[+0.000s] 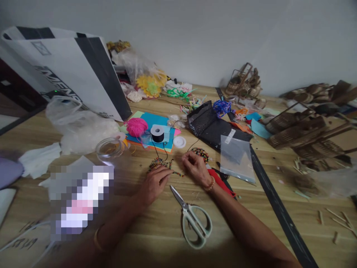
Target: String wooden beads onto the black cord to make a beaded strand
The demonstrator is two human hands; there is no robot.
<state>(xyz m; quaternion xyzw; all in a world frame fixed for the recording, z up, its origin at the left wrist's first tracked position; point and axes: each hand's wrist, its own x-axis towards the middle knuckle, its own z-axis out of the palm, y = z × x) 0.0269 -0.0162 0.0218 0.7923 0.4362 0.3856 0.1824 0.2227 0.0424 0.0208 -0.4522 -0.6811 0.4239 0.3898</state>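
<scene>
Mid-frame on table, left hand [154, 183] & right hand [196, 168] both pinch bead strand [178, 173]; keep cord taut w/ small moves, I'd say, so beads stay on.

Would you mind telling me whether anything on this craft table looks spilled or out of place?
A few loose beads lie scattered on the wooden table just beyond the left hand. Small wooden sticks are strewn at the right edge. The scissors lie closed between the forearms.
</scene>
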